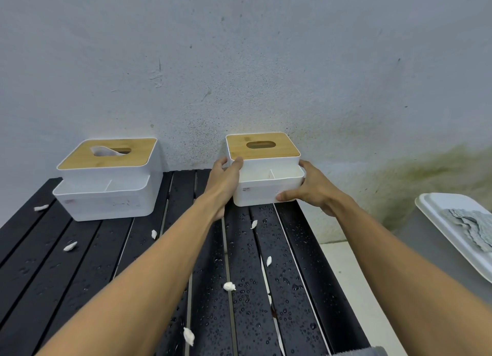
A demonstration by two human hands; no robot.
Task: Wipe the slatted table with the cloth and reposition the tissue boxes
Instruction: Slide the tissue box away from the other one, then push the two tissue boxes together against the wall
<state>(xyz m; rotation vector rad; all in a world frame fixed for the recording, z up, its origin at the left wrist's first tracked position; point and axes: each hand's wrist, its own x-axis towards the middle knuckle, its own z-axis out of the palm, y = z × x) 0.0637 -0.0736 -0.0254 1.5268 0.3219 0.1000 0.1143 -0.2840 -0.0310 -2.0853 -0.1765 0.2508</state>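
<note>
Two white tissue boxes with bamboo lids stand at the back of the black slatted table. The right tissue box has an empty slot and is gripped on both sides: my left hand on its left side with the thumb on the lid, my right hand on its right side with the thumb on the front. The left tissue box has a tissue sticking out and stands apart, untouched. A grey cloth lies crumpled on a white tray at the far right.
Water drops and several small white paper scraps lie over the slats. The stained wall runs right behind the boxes. The white tray sits beyond the table's right edge. A grey fabric corner shows at the bottom edge.
</note>
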